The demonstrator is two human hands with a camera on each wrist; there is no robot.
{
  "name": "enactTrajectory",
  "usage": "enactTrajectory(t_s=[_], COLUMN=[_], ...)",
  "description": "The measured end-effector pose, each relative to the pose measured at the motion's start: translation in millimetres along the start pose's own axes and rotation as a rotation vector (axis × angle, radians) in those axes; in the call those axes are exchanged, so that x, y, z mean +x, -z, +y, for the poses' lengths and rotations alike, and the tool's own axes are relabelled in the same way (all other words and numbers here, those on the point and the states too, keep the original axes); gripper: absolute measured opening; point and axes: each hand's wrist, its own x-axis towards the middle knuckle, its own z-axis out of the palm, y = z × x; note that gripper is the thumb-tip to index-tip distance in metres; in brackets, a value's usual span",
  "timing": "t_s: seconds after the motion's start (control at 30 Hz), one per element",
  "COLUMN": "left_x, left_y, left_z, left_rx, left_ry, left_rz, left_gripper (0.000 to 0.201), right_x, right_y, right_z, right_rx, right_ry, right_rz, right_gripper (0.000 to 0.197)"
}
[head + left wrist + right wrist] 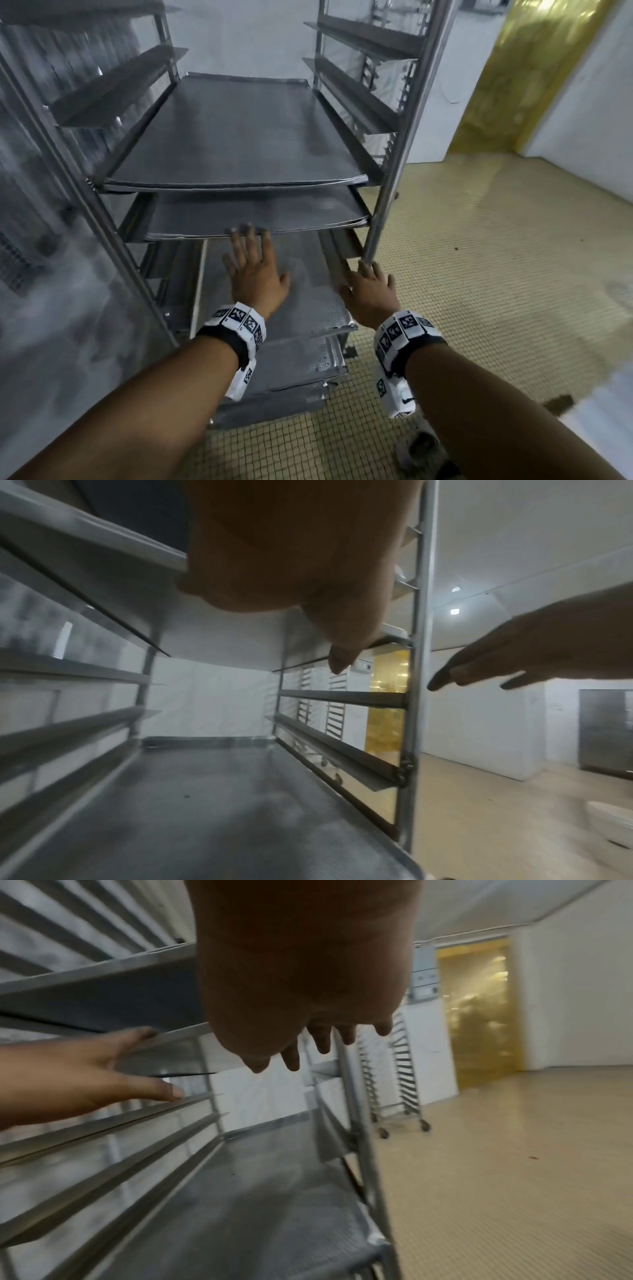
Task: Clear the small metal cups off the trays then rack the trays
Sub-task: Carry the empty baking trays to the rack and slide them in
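Head view: both hands spread flat, fingertips blurred against rack trays.

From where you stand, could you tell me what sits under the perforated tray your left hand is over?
More trays are stacked under the perforated tray, their front corners showing. The left hand and tray cover the rest.

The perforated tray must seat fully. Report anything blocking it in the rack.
Nothing visible blocks it. The perforated tray lies bare on its runners, the left hand open above it, and the rack looks clear behind.
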Motion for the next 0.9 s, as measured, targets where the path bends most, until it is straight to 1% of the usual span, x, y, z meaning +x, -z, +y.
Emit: enactTrajectory(t_s=[0.1,0.17,0.23,0.3,0.33,0.37,0.47,0.53,0.63,0.73,0.8,0.9], left_x=[-13,-28,-44,-63,-75,-81,-121,-148,-189,-228,-252,-280], left_y=[-18,-29,-40,-47,-51,-50,-57,-63,-75,-91,-103,-124], left_z=[47,85,127,173,198,209,273,309,358,400,424,452], left_rx=[-0.064,-0.106,-0.186,-0.258,-0.272,-0.284,-0.317,-0.311,-0.242,-0.114,-0.039,0.078], left_ry=[-0.068,-0.173,-0.307,-0.395,-0.442,-0.47,-0.61,-0.694,-0.785,-0.858,-0.89,-0.915], left_rz=[-0.066,-0.102,-0.146,-0.29,-0.353,-0.391,-0.502,-0.583,-0.729,-0.85,-0.901,-0.904], left_gripper=[0.096,0.086,0.066,0.044,0.039,0.038,0.038,0.041,0.047,0.052,0.056,0.057], right_x=[-45,-78,-112,-150,-174,-186,-254,-297,-360,-420,-455,-499], right_y=[1,8,15,21,22,21,19,12,3,-5,-10,-21], right_z=[52,88,122,152,168,175,220,247,289,327,352,386], right_rx=[0.017,0.025,0.051,0.078,0.1,0.121,0.195,0.246,0.314,0.376,0.42,0.467], right_ry=[-0.19,-0.304,-0.428,-0.543,-0.605,-0.637,-0.799,-0.906,-1.039,-1.135,-1.196,-1.268], right_rz=[0.008,0.015,0.019,0.027,0.03,0.035,0.05,0.068,0.093,0.104,0.116,0.118], right_gripper=[0.052,0.052,0.052,0.05,0.049,0.048,0.043,0.044,0.046,0.047,0.048,0.048])
